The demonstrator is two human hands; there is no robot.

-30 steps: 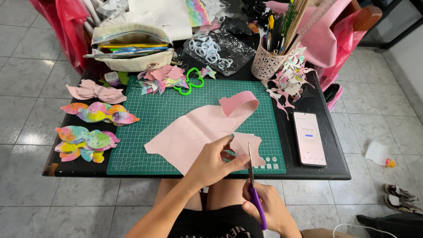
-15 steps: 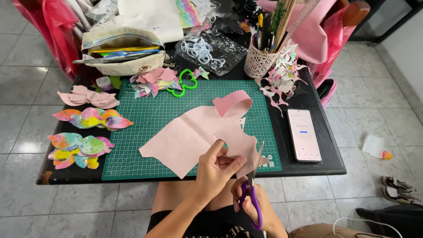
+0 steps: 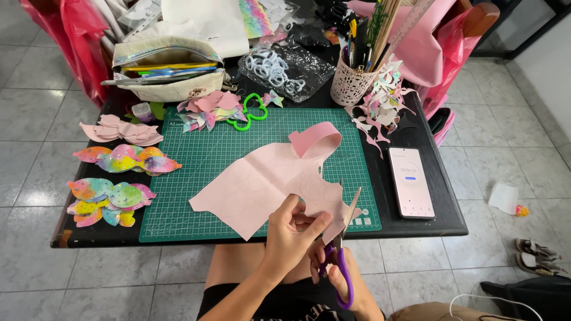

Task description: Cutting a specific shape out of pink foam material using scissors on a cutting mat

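Note:
A large pink sheet (image 3: 262, 178) lies across the green cutting mat (image 3: 196, 148), its far end curled up. My left hand (image 3: 291, 235) pinches the sheet's near edge at the front of the table. My right hand (image 3: 336, 270) grips purple-handled scissors (image 3: 344, 238), whose blades are open and point up into that near edge of the sheet, just right of my left fingers.
A phone (image 3: 411, 181) lies right of the mat. Rainbow and pink cut shapes (image 3: 113, 178) are stacked on the left. At the back are a pencil case (image 3: 166, 74), a bag of white rings (image 3: 282, 68), a lattice pen holder (image 3: 351, 83) and green heart scissors (image 3: 247, 113).
My hands have drawn the sheet's near edge toward me and lifted it. The scissors have swung from pointing down to blades up and open at the sheet's edge.

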